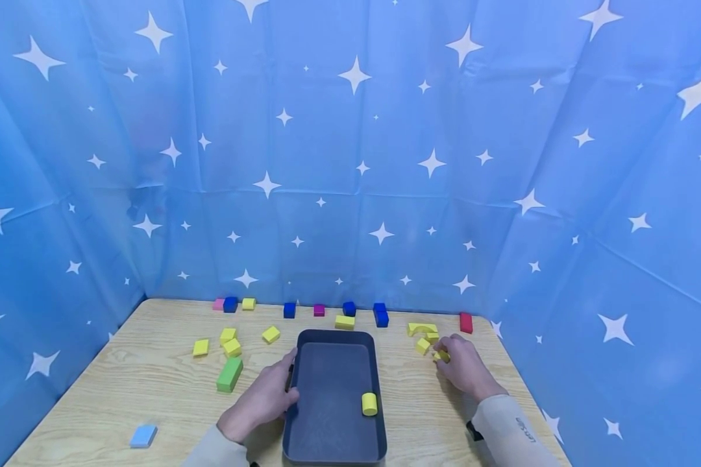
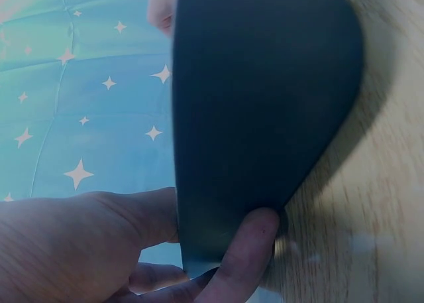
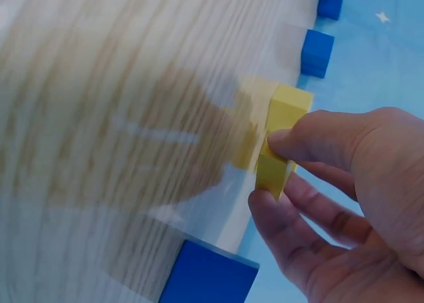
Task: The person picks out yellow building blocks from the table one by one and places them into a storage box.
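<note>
A dark grey tray (image 1: pixel 333 447) stands on the table's near middle, with a yellow cylinder (image 1: pixel 369 405) inside by its right wall. My left hand (image 1: pixel 263 397) holds the tray's left side; in the left wrist view its fingers (image 2: pixel 248 250) curl against the dark wall (image 2: pixel 258 97). To the right, my right hand (image 1: pixel 467 366) pinches a small yellow block (image 3: pixel 272 173) between thumb and fingers. Its shape is partly hidden. Just beyond lie a yellow arch (image 1: pixel 422 327) and a yellow cube (image 1: pixel 423 346).
Yellow blocks (image 1: pixel 232 347) and a green block (image 1: pixel 230 375) lie left of the tray. A light blue block (image 1: pixel 143 436) is at the front left. Blue blocks (image 1: pixel 381 315) and a red block (image 1: pixel 466 322) line the back, before a starry blue curtain (image 1: pixel 350 143).
</note>
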